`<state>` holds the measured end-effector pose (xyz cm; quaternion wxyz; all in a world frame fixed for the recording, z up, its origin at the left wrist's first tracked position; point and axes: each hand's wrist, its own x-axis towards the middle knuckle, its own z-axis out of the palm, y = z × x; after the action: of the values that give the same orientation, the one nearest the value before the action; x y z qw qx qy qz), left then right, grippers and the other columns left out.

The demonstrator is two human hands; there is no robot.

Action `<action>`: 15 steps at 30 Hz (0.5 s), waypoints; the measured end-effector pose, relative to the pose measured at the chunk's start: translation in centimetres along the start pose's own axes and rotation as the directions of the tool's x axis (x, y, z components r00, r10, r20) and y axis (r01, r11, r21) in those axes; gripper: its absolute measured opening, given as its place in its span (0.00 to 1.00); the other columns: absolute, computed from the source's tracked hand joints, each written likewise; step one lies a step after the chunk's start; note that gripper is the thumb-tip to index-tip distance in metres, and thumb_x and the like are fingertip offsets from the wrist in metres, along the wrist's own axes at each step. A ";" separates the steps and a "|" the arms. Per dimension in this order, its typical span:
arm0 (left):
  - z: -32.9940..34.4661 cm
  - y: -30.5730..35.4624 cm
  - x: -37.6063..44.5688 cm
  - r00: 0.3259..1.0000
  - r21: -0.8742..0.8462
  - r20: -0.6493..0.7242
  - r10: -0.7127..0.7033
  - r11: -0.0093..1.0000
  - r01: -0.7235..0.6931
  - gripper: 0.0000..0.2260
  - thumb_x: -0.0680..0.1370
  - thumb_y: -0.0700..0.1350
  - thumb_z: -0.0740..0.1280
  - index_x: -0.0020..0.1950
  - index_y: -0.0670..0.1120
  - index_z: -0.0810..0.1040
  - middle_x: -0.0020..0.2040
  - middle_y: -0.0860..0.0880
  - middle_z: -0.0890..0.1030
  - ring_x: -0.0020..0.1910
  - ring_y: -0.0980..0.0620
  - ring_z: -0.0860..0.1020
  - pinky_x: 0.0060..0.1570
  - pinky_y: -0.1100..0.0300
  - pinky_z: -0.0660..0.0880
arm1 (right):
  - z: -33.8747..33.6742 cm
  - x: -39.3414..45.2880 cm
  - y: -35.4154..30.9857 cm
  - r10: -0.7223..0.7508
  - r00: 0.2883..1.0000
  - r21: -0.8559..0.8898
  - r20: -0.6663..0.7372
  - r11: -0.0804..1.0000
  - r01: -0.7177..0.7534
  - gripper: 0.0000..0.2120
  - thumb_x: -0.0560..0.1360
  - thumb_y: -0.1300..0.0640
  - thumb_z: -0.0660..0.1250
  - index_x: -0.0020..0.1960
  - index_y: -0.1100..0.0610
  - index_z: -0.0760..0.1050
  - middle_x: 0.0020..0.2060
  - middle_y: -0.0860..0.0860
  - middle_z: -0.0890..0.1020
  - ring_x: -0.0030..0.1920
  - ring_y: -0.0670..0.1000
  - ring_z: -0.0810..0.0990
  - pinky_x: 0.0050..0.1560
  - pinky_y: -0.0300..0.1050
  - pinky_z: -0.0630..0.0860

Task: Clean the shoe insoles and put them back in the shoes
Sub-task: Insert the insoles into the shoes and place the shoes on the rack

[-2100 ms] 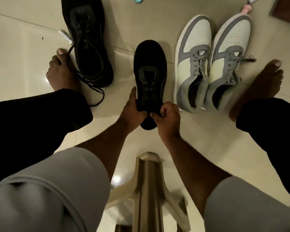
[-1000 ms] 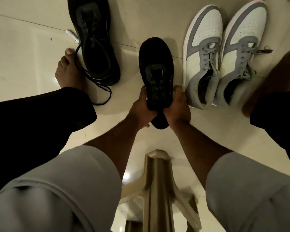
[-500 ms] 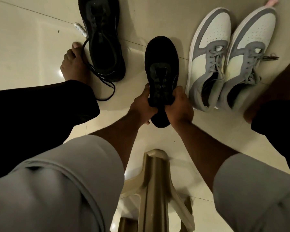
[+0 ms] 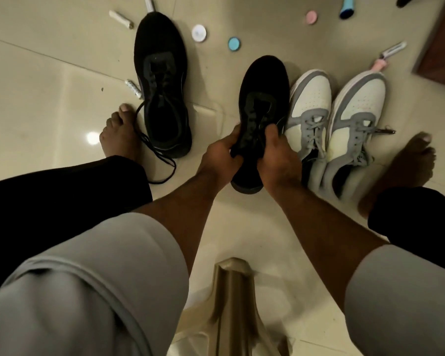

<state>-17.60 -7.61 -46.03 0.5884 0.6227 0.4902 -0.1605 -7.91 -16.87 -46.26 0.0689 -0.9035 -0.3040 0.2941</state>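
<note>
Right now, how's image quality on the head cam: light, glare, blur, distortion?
Head view: dim warm light; black shoe in the left hand and right hand shows almost no detail. Head view: a glare spot on the floor tile. Head view: slight softness at the right-hand edge, near the bare foot. Head view: wide-angle stretch swells the grey sleeves.

Glossy cream tile floor (image 4: 36, 60) under black shoe (image 4: 162, 98), grey-white sneakers (image 4: 334, 124), scattered small caps (image 4: 234, 44).

Home interior: glossy cream floor tiles (image 4: 49, 80), wooden door corner (image 4: 442, 47), plastic stool (image 4: 233, 304), bare feet (image 4: 121, 134), scattered shoes (image 4: 162, 80).
</note>
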 end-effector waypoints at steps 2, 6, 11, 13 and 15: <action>0.2 1.3 1.1 1.000 -0.016 0.009 0.008 1.000 -0.007 0.31 0.78 0.41 0.62 0.77 0.64 0.59 0.69 0.52 0.76 0.65 0.48 0.76 0.64 0.50 0.74 | -0.6 1.3 -0.1 -0.002 1.000 -0.019 -0.019 1.000 0.001 0.18 0.77 0.59 0.61 0.66 0.56 0.62 0.56 0.59 0.72 0.48 0.65 0.78 0.45 0.57 0.76; -0.2 1.7 2.3 0.997 -0.042 0.066 -0.048 0.998 0.051 0.29 0.82 0.43 0.61 0.77 0.64 0.56 0.68 0.50 0.74 0.63 0.45 0.76 0.63 0.49 0.75 | -1.4 2.9 -0.1 -0.045 0.993 -0.058 0.109 0.997 0.051 0.21 0.75 0.61 0.64 0.66 0.55 0.62 0.59 0.59 0.68 0.50 0.66 0.77 0.48 0.57 0.75; -2.7 1.7 1.3 0.992 0.287 0.126 0.020 0.956 -0.056 0.32 0.80 0.39 0.65 0.80 0.51 0.55 0.71 0.44 0.71 0.68 0.47 0.70 0.61 0.63 0.69 | -2.0 2.7 -0.5 -0.026 0.983 -0.009 0.183 1.000 0.028 0.27 0.72 0.58 0.69 0.67 0.54 0.61 0.60 0.59 0.69 0.54 0.65 0.76 0.52 0.56 0.75; -3.9 1.8 0.0 0.983 0.550 -0.096 0.157 0.832 -0.079 0.27 0.79 0.43 0.64 0.78 0.49 0.61 0.72 0.43 0.69 0.69 0.43 0.68 0.66 0.52 0.69 | -2.3 2.1 -1.2 -0.031 0.987 -0.046 0.156 0.998 0.039 0.32 0.71 0.64 0.69 0.71 0.53 0.60 0.62 0.60 0.67 0.58 0.63 0.73 0.56 0.55 0.73; -4.8 1.4 -1.1 0.912 0.643 -0.339 0.229 0.764 0.048 0.28 0.77 0.45 0.64 0.77 0.49 0.61 0.74 0.42 0.65 0.70 0.40 0.65 0.66 0.46 0.66 | -2.8 0.9 -2.1 -0.117 0.985 -0.063 0.126 0.990 0.126 0.35 0.70 0.69 0.67 0.73 0.53 0.59 0.64 0.60 0.66 0.62 0.61 0.69 0.62 0.53 0.71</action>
<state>-18.84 -3.60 -43.13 0.2361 0.8278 0.4838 -0.1579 -6.80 -14.47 -43.79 0.0360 -0.8655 -0.3723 0.3331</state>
